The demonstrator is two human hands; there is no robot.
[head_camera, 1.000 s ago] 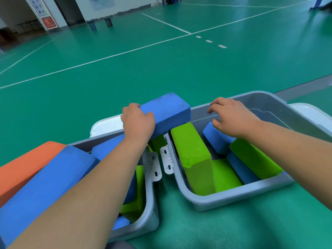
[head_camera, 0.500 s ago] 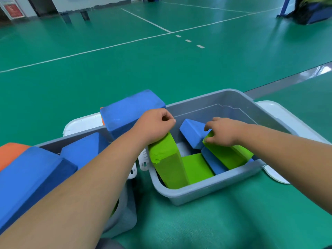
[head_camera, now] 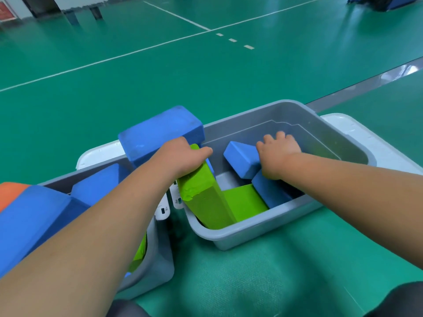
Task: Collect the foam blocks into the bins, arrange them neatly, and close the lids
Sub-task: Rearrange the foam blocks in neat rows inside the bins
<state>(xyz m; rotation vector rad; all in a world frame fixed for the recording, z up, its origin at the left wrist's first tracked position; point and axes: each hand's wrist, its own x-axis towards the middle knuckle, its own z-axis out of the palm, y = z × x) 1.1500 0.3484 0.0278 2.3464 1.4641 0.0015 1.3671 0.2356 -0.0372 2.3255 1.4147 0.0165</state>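
Found 2 grey bins side by side at centre frame: left bin and right bin, uncovered, with a white lid lying at far right. Saw the left hand wrapped over the top of a tall green block standing on edge at the right bin's left wall, fingers curled round it. Saw the right hand deeper in that bin, fingers bent, beside a tilted blue block; could not tell whether gripping anything. Noted a large blue block propped over the left bin's far rim.
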